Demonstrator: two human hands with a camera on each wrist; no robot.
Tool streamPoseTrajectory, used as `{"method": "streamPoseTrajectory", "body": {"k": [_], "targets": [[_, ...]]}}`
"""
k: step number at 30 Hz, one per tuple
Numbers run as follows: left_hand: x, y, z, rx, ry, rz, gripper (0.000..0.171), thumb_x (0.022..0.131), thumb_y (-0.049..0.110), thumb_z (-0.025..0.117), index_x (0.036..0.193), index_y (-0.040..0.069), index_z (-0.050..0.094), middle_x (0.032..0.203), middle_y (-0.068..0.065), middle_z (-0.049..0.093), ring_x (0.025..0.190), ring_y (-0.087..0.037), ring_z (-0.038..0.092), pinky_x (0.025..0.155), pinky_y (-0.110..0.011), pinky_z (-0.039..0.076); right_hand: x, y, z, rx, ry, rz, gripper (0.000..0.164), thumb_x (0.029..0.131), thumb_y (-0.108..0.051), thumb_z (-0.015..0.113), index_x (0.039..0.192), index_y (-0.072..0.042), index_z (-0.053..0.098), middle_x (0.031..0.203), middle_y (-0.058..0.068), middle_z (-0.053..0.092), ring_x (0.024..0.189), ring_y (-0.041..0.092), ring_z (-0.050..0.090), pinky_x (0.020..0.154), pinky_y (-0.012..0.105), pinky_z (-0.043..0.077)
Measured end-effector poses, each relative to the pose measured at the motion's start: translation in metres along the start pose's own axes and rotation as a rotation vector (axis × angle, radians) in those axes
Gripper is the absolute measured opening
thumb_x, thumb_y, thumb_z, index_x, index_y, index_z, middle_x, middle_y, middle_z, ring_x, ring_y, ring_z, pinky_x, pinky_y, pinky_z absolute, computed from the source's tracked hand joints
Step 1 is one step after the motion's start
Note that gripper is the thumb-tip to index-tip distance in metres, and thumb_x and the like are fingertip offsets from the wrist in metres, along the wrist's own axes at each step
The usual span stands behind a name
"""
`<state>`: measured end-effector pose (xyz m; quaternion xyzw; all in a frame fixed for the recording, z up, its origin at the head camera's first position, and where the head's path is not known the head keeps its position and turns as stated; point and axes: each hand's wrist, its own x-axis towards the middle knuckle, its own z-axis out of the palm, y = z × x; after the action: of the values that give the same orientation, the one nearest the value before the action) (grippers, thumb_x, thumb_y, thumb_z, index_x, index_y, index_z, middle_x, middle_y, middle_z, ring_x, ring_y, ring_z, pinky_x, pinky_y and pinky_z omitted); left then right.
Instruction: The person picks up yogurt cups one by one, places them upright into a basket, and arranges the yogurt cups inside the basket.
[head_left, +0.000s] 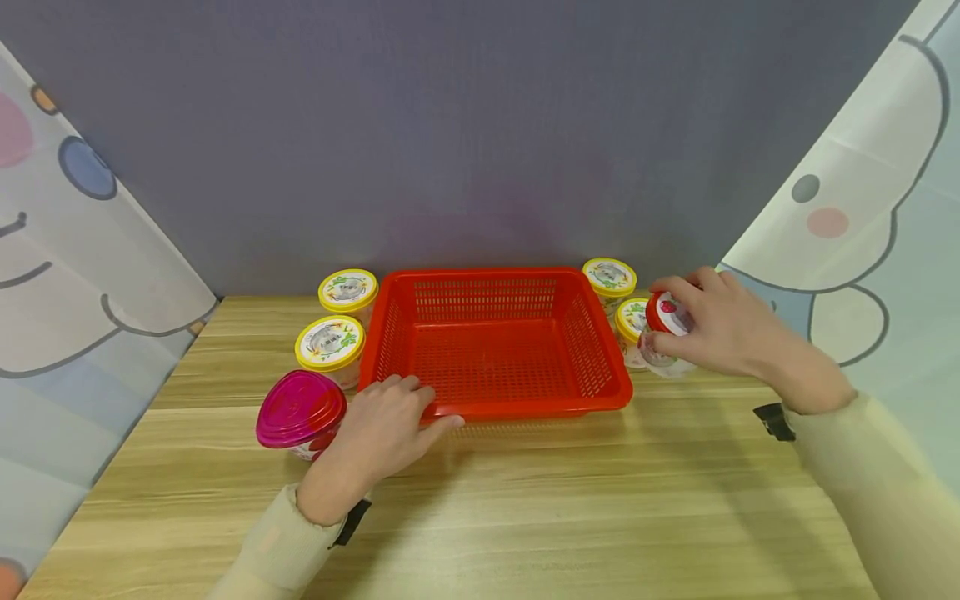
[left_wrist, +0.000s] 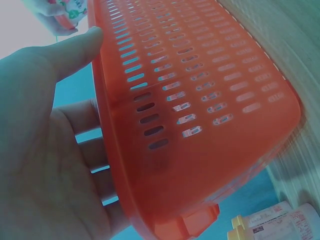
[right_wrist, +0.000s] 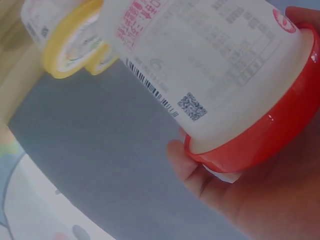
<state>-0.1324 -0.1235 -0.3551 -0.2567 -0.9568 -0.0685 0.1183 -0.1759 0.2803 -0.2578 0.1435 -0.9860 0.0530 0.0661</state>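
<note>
My left hand (head_left: 384,423) grips the front left rim of a red slotted plastic basket (head_left: 517,409). In the left wrist view its fingers (left_wrist: 92,150) reach over the rim to the inner side, and the thumb lies along the outer side. My right hand (head_left: 726,325) holds a white printed cup (right_wrist: 215,65) by its red lid (right_wrist: 270,137), fingers curled round the lid's edge. This cup is right of the basket, beside a yellow-lidded cup (head_left: 632,320); the hand hides part of its lid. Inside the basket, the bare slotted floor shows.
Another yellow-lidded cup (head_left: 610,275) stands at the basket's back right corner. Left of the basket are two more, one behind (head_left: 348,289) and one nearer (head_left: 330,343). A tub with a magenta lid (head_left: 302,408) stands by my left wrist. A grey wall (head_left: 480,133) rises behind the wooden table (head_left: 555,517).
</note>
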Motion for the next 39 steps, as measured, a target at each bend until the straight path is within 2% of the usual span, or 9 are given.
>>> {"method": "streamPoseTrajectory", "body": {"k": [5,16,27,39], "targets": [[-0.001,0.000,0.001,-0.002,0.015,0.008,0.051,0.091,0.059,0.068,0.091,0.008,0.076,0.086,-0.006,0.068,0.077,-0.026,0.064,0.072,-0.041,0.056,0.005,-0.008,-0.007,-0.002,0.010,-0.019,0.050,0.086,-0.041,0.067,0.130,-0.018,0.060,0.114,0.017,0.054,0.102,0.034,0.047,0.066,0.040,0.042],[-0.001,-0.001,0.000,-0.001,0.013,0.003,0.050,0.091,0.058,0.068,0.090,0.009,0.075,0.086,-0.006,0.068,0.077,-0.027,0.063,0.072,-0.042,0.055,0.018,-0.025,-0.016,0.006,-0.039,-0.011,0.058,0.085,-0.041,0.067,0.137,-0.018,0.056,0.122,0.017,0.052,0.106,0.035,0.045,0.067,0.041,0.047],[0.000,0.001,0.001,0.000,-0.003,-0.006,0.049,0.091,0.059,0.068,0.089,0.010,0.075,0.084,-0.005,0.066,0.076,-0.025,0.062,0.070,-0.040,0.054,0.031,-0.041,-0.021,0.031,-0.044,-0.038,0.058,0.086,-0.042,0.066,0.139,-0.021,0.054,0.124,0.016,0.051,0.111,0.034,0.043,0.080,0.052,0.043],[-0.001,0.001,-0.001,0.001,-0.004,-0.001,0.050,0.091,0.058,0.067,0.089,0.009,0.075,0.084,-0.005,0.066,0.076,-0.025,0.063,0.071,-0.040,0.055,0.046,-0.057,-0.017,0.047,-0.067,-0.081,0.055,0.088,-0.041,0.065,0.139,-0.024,0.054,0.125,0.012,0.051,0.109,0.032,0.044,0.081,0.049,0.041]]}}
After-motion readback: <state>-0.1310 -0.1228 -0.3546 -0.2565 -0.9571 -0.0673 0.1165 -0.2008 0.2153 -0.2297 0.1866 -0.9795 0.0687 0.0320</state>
